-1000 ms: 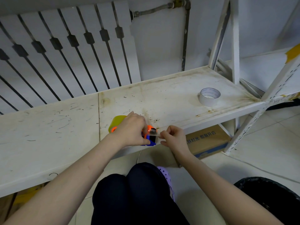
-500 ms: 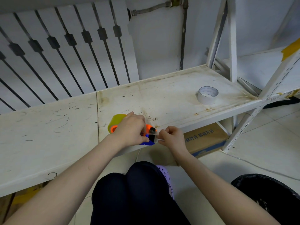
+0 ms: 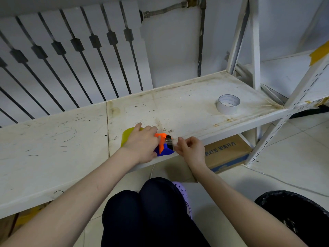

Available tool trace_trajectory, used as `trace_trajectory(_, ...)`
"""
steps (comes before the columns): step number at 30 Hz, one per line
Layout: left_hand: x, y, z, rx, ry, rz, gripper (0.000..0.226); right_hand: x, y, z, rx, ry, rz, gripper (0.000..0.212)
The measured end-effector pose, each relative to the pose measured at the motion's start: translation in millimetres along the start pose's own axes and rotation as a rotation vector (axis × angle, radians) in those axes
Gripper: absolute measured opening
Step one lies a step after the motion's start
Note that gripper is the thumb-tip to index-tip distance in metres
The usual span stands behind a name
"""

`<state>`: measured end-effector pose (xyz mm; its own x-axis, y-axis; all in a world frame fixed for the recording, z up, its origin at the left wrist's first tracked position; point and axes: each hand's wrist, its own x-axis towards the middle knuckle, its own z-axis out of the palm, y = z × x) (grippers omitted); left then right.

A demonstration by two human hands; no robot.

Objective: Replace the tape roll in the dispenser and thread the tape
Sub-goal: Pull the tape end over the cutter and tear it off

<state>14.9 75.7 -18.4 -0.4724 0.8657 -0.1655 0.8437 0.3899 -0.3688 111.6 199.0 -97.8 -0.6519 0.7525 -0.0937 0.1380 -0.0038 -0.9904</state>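
An orange and blue tape dispenser [image 3: 163, 147] lies near the front edge of the white shelf [image 3: 187, 113]. A yellowish tape roll [image 3: 125, 138] sits in it, mostly hidden under my left hand [image 3: 142, 145], which presses down on the dispenser's body. My right hand [image 3: 189, 148] pinches the clear tape end [image 3: 171, 142] at the dispenser's black front roller. A second, white tape roll [image 3: 228, 104] stands on the shelf at the right, apart from both hands.
A cardboard box [image 3: 226, 154] sits under the shelf at the right. A black bin [image 3: 293, 216] is at the lower right on the tiled floor. The shelf's upright posts [image 3: 256, 43] rise at the right; a radiator [image 3: 71, 59] lines the wall behind.
Both hands keep their hold. My right hand has shifted slightly closer to the dispenser's front with the tape end; the view has drifted a little.
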Motion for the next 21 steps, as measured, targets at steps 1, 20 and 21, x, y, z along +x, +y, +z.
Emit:
trace_trajectory(1, 0.1, 1.5, -1.6, 0.029, -0.033, 0.003, 0.050, 2.0, -0.5, 0.8, 0.011, 0.001, 0.007, 0.028)
trace_trajectory(20, 41.0, 3.5, -18.8, -0.281, -0.032, -0.135, 0.049, 2.5, 3.3, -0.3, -0.003, 0.074, -0.168, 0.023)
trace_trajectory(21, 40.8, 3.3, -18.7, -0.281, -0.031, -0.132, 0.049, 1.8, 4.1, -0.7, 0.007, 0.073, -0.185, 0.021)
